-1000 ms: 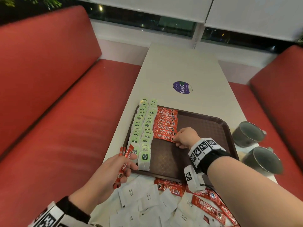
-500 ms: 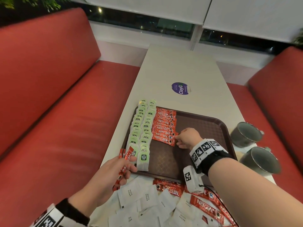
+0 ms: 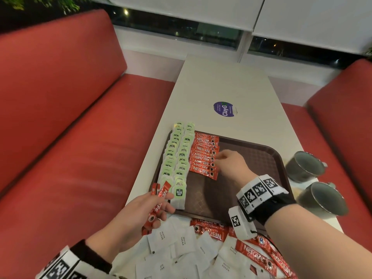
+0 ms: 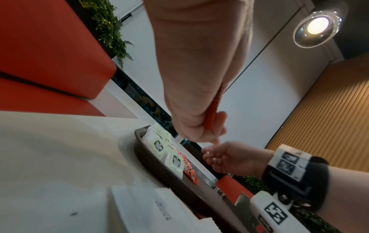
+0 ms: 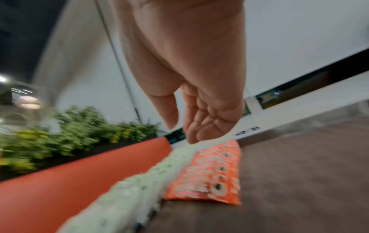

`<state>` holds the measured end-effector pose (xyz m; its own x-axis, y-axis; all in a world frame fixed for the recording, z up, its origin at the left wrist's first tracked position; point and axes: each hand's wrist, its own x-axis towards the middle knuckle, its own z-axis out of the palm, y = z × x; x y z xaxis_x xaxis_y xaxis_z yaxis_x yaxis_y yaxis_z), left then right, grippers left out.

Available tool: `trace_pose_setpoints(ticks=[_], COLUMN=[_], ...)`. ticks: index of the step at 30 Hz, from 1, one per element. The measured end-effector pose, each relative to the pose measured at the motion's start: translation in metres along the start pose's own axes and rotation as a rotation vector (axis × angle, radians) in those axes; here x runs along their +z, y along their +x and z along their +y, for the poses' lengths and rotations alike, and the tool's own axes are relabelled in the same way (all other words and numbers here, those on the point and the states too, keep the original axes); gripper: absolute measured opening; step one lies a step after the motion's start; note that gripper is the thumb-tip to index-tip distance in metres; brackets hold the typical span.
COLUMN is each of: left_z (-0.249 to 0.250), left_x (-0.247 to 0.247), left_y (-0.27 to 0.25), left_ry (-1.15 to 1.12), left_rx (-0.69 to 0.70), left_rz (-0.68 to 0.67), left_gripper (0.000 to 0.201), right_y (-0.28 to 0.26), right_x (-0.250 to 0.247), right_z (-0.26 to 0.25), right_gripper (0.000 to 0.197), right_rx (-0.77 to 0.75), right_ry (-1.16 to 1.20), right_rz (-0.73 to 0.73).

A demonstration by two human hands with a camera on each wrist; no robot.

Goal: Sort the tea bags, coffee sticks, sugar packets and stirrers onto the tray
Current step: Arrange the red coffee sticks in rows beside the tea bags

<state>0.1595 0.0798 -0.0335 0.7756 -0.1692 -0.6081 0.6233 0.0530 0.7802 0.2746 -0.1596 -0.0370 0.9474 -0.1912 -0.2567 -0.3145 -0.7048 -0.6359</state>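
— Two grey cups [image 3: 305, 167] stand off the tray's right side on the white table [image 3: 225, 85], well apart from our hands. A purple round sticker [image 3: 225, 108] lies on the table beyond the tray, and red bench seats [image 3: 84, 141] run along both sides.

— What do we have on the brown tray [image 3: 251, 156] itself?

— Two columns of green tea bags [image 3: 177, 158] fill its left side, overlapping one another, and just right of them a column of red coffee sticks [image 3: 205, 156] lies touching the tea bags. We see bare tray right of the sticks.

— And nearer to us?

— White sugar packets [image 3: 181, 244] are heaped on the table at the tray's near edge, with more loose coffee sticks [image 3: 255, 256] lying among and over them. We can make out no stirrers.

— How do our hands sit?

— Our right hand [image 3: 231, 166] is over the tray, just right of the coffee-stick column, with its fingertips at the stick ends. The right wrist view, blurred, shows its fingers [image 5: 201, 123] loosely bent and holding nothing. Our left hand [image 3: 141, 214] hovers at the tray's near left corner, fingers and thumb curled round a small bundle of held coffee sticks [image 3: 159, 200], which slant up toward the nearest tea bag.
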Motion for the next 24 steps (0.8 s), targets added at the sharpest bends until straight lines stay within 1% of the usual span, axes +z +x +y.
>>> trace_pose_setpoints(ticks=[1, 3, 5, 7, 8, 9, 10, 12, 14, 19, 21, 24], left_z=[0.001, 0.003, 0.007, 0.012, 0.014, 0.016, 0.017, 0.017, 0.017, 0.015, 0.014, 0.013], left_x=[0.000, 0.000, 0.003, 0.009, 0.011, 0.013, 0.013, 0.012, 0.010, 0.009, 0.008, 0.009], left_y=[0.000, -0.001, -0.003, -0.004, -0.005, -0.005, -0.004, -0.003, -0.003, -0.003, -0.001, 0.002], left_ry=[-0.006, 0.017, 0.083, 0.152, 0.175, 0.192, 0.203, 0.220, 0.249, 0.250, 0.223, 0.165], left_rx=[-0.010, -0.014, -0.003, 0.013, 0.021, 0.027, 0.037, 0.061, 0.082, 0.072, 0.072, 0.108], left_rz=[-0.032, -0.108, -0.168, -0.207, -0.221, -0.232, -0.240, -0.243, -0.225, -0.207, -0.190, -0.140], left_gripper=[0.022, 0.024, 0.026, 0.028, 0.028, 0.027, 0.025, 0.016, 0.010, 0.011, 0.013, 0.014], right_y=[-0.016, -0.048, -0.073, -0.087, -0.090, -0.091, -0.091, -0.088, -0.087, -0.089, -0.087, -0.084], right_x=[-0.001, -0.004, -0.004, -0.001, 0.001, 0.002, 0.001, -0.003, -0.009, -0.014, -0.017, -0.021], right_z=[-0.009, -0.028, -0.040, -0.044, -0.044, -0.043, -0.041, -0.036, -0.031, -0.017, -0.012, -0.007], right_gripper=[0.017, 0.014, 0.016, 0.011, 0.007, 0.010, 0.017, 0.024, 0.023, 0.020, 0.019, 0.010], right_rx=[-0.109, -0.293, -0.383, -0.418, -0.423, -0.427, -0.422, -0.389, -0.372, -0.345, -0.310, -0.231], right_ry=[0.008, 0.018, 0.028, 0.014, 0.005, 0.001, 0.000, 0.012, 0.016, 0.023, 0.087, 0.299], right_rz=[-0.029, -0.176, -0.337, -0.411, -0.428, -0.436, -0.441, -0.450, -0.447, -0.431, -0.417, -0.368])
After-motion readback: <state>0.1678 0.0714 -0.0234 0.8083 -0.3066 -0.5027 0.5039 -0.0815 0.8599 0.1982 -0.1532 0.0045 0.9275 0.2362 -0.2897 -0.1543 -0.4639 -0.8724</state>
